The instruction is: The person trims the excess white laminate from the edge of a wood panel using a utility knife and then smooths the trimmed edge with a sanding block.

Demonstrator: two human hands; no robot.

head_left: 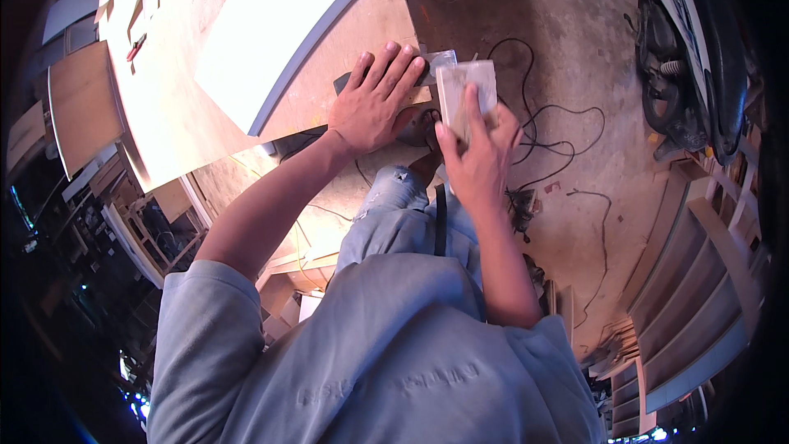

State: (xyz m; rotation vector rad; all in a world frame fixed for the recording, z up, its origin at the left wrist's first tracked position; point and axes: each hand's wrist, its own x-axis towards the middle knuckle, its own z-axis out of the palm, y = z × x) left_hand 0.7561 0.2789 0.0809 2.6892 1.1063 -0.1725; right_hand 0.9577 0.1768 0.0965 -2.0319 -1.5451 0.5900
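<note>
My left hand (374, 103) lies flat at the table's near right corner, fingers stretched side by side. It presses down on a dark flat piece, part of which shows left of the fingers. A shiny metal plate (441, 60) sticks out past my fingertips beyond the table's edge; whether it joins the dark piece is hidden. In my right hand (483, 148) is a pale rectangular block (454, 97), gripped with the thumb along one side and the index finger on its face. The block is close beside the metal plate; I cannot tell if they touch.
A large wooden tabletop (177, 136) carries a white curved panel (271, 16) with a grey edge and a red-handled tool (136, 48). Black cables (567, 144) lie on the concrete floor. A motorbike (699, 57) stands at the far right, above a curved shelf unit (699, 312).
</note>
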